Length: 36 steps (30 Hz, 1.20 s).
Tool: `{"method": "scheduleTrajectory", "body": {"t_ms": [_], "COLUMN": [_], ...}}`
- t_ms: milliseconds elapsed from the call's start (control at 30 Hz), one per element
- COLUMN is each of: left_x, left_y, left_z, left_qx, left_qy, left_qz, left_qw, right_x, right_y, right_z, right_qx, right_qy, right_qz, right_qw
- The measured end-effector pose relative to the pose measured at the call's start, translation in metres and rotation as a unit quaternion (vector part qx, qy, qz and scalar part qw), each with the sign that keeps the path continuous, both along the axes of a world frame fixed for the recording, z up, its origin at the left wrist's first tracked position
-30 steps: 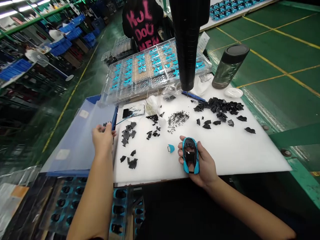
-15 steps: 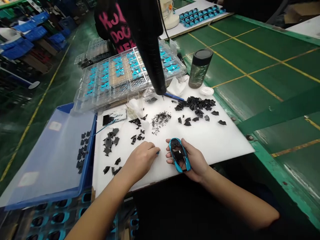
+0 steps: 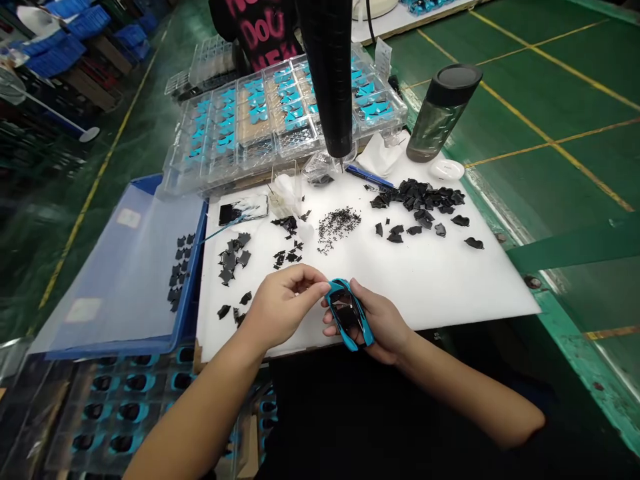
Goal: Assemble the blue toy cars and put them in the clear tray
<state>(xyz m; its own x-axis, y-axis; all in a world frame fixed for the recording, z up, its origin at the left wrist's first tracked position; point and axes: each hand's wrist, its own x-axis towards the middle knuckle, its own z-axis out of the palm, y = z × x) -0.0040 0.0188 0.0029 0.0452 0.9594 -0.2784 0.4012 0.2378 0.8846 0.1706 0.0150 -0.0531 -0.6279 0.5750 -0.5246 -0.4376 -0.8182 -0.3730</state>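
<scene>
My right hand [image 3: 383, 327] grips a blue toy car body [image 3: 349, 315] with a black inside, held just above the near edge of the white board [image 3: 450, 280]. My left hand [image 3: 283, 303] is closed in a pinch on a small blue piece [image 3: 334, 287], pressed against the car's front end. Black plastic parts [image 3: 423, 200] lie heaped at the board's far right, smaller black bits [image 3: 233, 257] to the left, and a patch of tiny screws [image 3: 340, 222] in the middle.
A black hanging tool [image 3: 327, 73] reaches down over the board's far edge. Behind it lie clear trays of blue parts [image 3: 280, 113] and a dark bottle [image 3: 440, 113]. A blue bin with a clear sheet [image 3: 125, 273] is at left. A person in a black top stands beyond.
My left hand came back from the blue bin, took the small blue piece off the board and brought it to the car. The right hand tilted the car slightly.
</scene>
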Motion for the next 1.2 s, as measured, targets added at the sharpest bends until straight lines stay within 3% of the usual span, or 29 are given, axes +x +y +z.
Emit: {"method": "scheduleTrajectory", "body": {"t_ms": [300, 667, 1033, 1200], "left_x": [0.008, 0.009, 0.006, 0.006], "left_y": [0.003, 0.009, 0.013, 0.016], "left_z": [-0.004, -0.007, -0.004, -0.003], "left_qx": [-0.020, -0.029, -0.091, -0.082], "left_qy": [0.070, 0.072, -0.039, -0.028], "left_qz": [-0.037, -0.060, -0.080, -0.067], "left_qw": [0.997, 0.995, 0.992, 0.994], "right_x": [0.001, 0.000, 0.001, 0.002], "right_y": [0.000, 0.001, 0.002, 0.002], "right_z": [-0.006, -0.007, -0.009, -0.013], "right_qx": [-0.008, -0.008, 0.009, 0.018], "right_qy": [0.002, 0.020, 0.046, 0.058], "right_qz": [0.007, 0.016, 0.009, 0.025], "right_qw": [1.000, 1.000, 0.999, 0.998]}}
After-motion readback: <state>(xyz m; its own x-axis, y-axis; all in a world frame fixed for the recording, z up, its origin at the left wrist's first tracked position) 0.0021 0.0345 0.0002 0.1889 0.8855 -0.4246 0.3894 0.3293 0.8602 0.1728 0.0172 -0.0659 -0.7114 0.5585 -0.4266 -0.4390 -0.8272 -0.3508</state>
